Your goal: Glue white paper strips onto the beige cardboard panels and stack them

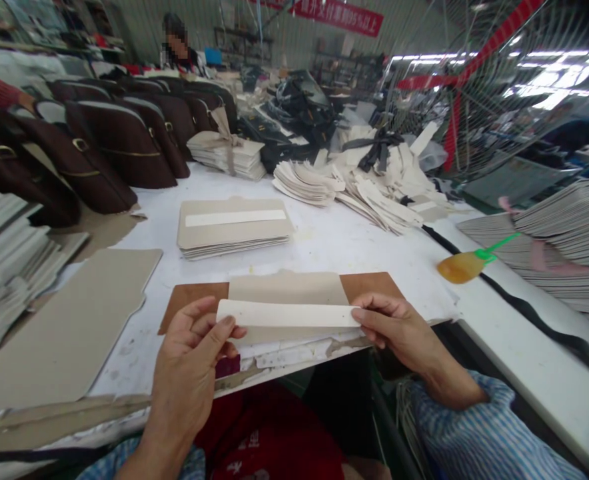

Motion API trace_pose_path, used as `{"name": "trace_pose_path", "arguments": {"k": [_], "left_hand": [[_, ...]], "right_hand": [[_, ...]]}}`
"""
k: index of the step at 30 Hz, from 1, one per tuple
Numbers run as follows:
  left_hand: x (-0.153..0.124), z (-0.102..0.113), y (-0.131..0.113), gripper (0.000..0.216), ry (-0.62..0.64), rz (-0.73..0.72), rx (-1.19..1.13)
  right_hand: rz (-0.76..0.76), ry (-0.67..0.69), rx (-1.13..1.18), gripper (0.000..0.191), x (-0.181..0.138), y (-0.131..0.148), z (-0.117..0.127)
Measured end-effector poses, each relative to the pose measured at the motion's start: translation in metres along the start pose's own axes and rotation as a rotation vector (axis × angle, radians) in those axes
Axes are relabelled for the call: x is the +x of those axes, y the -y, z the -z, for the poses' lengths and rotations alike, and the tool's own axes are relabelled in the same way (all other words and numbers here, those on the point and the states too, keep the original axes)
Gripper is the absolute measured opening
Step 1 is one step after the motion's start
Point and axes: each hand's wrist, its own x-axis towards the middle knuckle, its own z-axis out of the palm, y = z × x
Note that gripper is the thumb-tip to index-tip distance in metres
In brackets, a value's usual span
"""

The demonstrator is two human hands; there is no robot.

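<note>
A long white strip (287,315) is stretched level between my two hands. My left hand (194,347) pinches its left end between thumb and fingers, and my right hand (392,323) pinches the right end. Below and behind the strip, a beige board (284,288) lies at the table's near edge on a brown piece (369,287) that shows at both sides. Farther back sits a small stack of beige boards (229,233), with another white strip (234,218) lying along its top.
Dark brown bags (119,143) stand in rows at the back left. Bundled pale pieces (307,183) lie at the back. On the right are an amber scoop-like tool with a green handle (462,267), stacked boards (569,233) and a large fan (454,83). A co-worker's hand (26,101) touches a bag.
</note>
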Motion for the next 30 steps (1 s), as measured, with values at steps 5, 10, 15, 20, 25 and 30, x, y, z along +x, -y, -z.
{"name": "trace_pose_path", "arguments": {"k": [5, 10, 15, 20, 25, 30], "left_hand": [[0.013, 0.005, -0.002, 0.042, 0.088, -0.122, 0.333], [0.021, 0.008, -0.005, 0.032, 0.079, -0.219, 0.687], [0.026, 0.012, -0.001, 0.031, 0.028, -0.311, 0.876], [0.026, 0.011, 0.002, 0.031, 0.007, -0.322, 0.934], [0.025, 0.007, 0.002, 0.031, -0.023, -0.355, 0.947], [0.024, 0.006, 0.0, 0.033, -0.018, -0.369, 0.965]], "right_hand": [[0.07, -0.096, -0.179, 0.038, 0.03, 0.002, 0.001], [0.129, -0.161, -0.392, 0.033, 0.047, -0.004, -0.002], [0.149, -0.18, -0.51, 0.029, 0.047, -0.004, -0.005], [0.139, -0.205, -0.554, 0.027, 0.045, -0.002, -0.007], [0.135, -0.235, -0.571, 0.025, 0.044, 0.001, -0.009], [0.158, -0.259, -0.605, 0.021, 0.044, 0.002, -0.01]]}}
